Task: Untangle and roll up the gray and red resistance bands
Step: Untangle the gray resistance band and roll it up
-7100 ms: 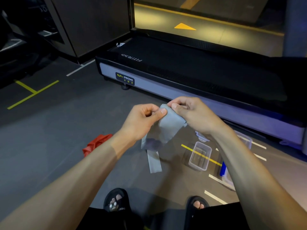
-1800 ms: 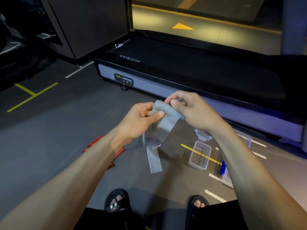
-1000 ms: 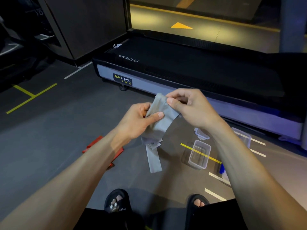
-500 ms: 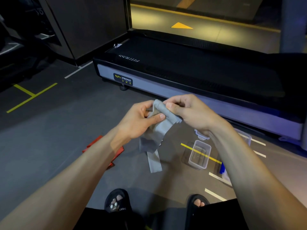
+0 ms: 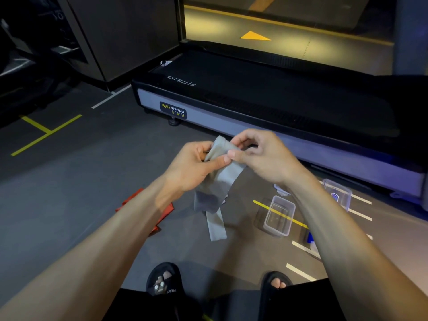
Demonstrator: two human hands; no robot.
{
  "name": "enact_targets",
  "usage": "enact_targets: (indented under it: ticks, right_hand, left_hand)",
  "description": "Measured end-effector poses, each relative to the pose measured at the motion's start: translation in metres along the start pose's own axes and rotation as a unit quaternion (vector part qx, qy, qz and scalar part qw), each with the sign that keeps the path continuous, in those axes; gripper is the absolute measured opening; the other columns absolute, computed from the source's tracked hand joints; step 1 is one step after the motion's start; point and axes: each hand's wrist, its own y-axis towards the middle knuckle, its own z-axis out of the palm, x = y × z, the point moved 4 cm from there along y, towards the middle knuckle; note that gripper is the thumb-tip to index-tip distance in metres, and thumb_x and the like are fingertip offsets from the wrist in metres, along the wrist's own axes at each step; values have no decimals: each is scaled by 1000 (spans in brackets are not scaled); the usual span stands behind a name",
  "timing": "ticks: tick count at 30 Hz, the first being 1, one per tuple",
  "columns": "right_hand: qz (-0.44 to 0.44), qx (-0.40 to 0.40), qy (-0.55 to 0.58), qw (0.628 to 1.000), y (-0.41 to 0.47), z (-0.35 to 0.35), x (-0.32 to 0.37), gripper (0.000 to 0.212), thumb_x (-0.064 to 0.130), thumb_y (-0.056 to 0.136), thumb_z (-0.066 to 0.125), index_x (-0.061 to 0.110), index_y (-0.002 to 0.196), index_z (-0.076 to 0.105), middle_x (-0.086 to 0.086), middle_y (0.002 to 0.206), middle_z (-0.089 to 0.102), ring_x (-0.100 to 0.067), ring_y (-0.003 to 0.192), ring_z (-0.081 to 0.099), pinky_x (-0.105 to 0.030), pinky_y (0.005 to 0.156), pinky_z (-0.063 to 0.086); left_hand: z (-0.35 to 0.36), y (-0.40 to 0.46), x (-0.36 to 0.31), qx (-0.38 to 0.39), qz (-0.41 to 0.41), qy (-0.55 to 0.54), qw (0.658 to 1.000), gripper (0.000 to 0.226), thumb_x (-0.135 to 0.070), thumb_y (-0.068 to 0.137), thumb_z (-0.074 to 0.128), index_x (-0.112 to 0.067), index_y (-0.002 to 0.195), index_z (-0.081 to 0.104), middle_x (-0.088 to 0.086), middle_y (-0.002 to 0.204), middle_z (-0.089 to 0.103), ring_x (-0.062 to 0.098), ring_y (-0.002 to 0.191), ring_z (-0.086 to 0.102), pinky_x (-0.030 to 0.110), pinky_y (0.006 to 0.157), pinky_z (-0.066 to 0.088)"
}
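Note:
Both hands hold the gray resistance band [image 5: 220, 181] up in front of me above the floor. My left hand [image 5: 192, 167] grips its upper part, thumb pressed across the front. My right hand [image 5: 261, 154] pinches the band's top edge between thumb and fingers. The band's loose tail hangs down below the hands, folded over itself. The red resistance band [image 5: 166, 212] lies on the dark floor at the left, mostly hidden behind my left forearm.
A treadmill [image 5: 278, 107] stretches across the floor just beyond my hands. Clear plastic containers [image 5: 279, 216] and a lid sit on the floor at the right, with a blue object beside my right forearm. My sandalled feet [image 5: 165, 281] show at the bottom.
The hands have shifted slightly, working along the gray band's top edge; the top fold now stands a little higher between them. The red band has not moved.

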Motion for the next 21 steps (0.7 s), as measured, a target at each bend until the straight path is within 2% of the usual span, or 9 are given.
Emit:
enact_targets:
  ticks: [2, 5, 6, 9, 12, 15, 17, 19, 21]
  right_hand:
    - [-2, -9, 22, 1000, 0, -3, 1, 9, 21, 90, 78, 20, 97, 72, 1, 91, 69, -10, 69, 62, -32, 73, 50]
    - [5, -9, 54, 999, -1, -7, 1, 5, 17, 93, 75, 18, 97, 73, 3, 87, 67, -10, 69, 62, -29, 72, 49]
    - [6, -7, 63, 998, -2, -7, 1, 4, 16, 94, 74, 18, 97, 73, 4, 86, 67, -10, 70, 62, -29, 71, 48]
    - [6, -4, 80, 997, -3, -6, 2, 3, 17, 96, 71, 17, 98, 73, 1, 86, 68, -14, 73, 61, -30, 72, 47]
    - [-6, 0, 68, 998, -2, -4, 4, 5, 19, 98, 69, 21, 97, 74, -1, 85, 68, -18, 76, 54, -35, 74, 44]
    - [-15, 9, 54, 998, -2, -3, 5, 10, 18, 100, 67, 24, 95, 72, 0, 83, 67, -18, 77, 52, -33, 74, 42]
    - [-5, 5, 68, 998, 0, -3, 3, 5, 18, 101, 65, 22, 100, 68, 4, 79, 68, -14, 73, 53, -29, 71, 43]
    - [7, -2, 67, 998, 1, -4, 0, 4, 20, 101, 64, 21, 104, 62, 11, 69, 66, -5, 62, 51, -22, 64, 42]
    - [6, -4, 54, 999, 1, -4, 1, 5, 25, 101, 65, 22, 103, 61, 7, 66, 66, -4, 59, 51, -24, 62, 42]
  left_hand:
    - [0, 1, 0, 13, -4, -24, 1000, 34, -18, 92, 71, 7, 115, 67, 28, 109, 73, 35, 92, 70, 52, 88, 56]
    - [0, 1, 3, 31, -8, -41, 999, 29, -10, 97, 65, 9, 119, 64, 24, 107, 73, 29, 91, 70, 39, 83, 58]
    - [0, 1, 3, 33, -8, -43, 998, 30, -10, 97, 65, 9, 120, 63, 25, 108, 73, 30, 91, 70, 40, 84, 58]
    - [0, 3, 3, 23, -5, -38, 999, 38, -20, 94, 72, 6, 121, 64, 28, 112, 72, 38, 101, 71, 54, 95, 55]
    - [-3, 3, 1, 11, 3, -33, 999, 38, -23, 92, 72, 3, 118, 66, 26, 112, 73, 36, 101, 71, 60, 97, 52]
    - [-3, 2, -2, 10, 18, -32, 999, 32, -20, 91, 71, -1, 117, 67, 23, 113, 73, 32, 98, 71, 54, 95, 55]
    - [-3, 3, -2, 10, 21, -36, 999, 24, -15, 95, 71, -2, 114, 67, 23, 111, 73, 29, 94, 70, 49, 90, 56]
    - [-2, 3, -3, 8, 19, -40, 999, 14, -11, 95, 69, -5, 108, 68, 18, 100, 75, 26, 88, 69, 41, 82, 56]
    - [-1, 3, -3, 4, 16, -42, 999, 7, -12, 94, 70, -8, 100, 69, 13, 91, 73, 24, 82, 68, 37, 77, 54]
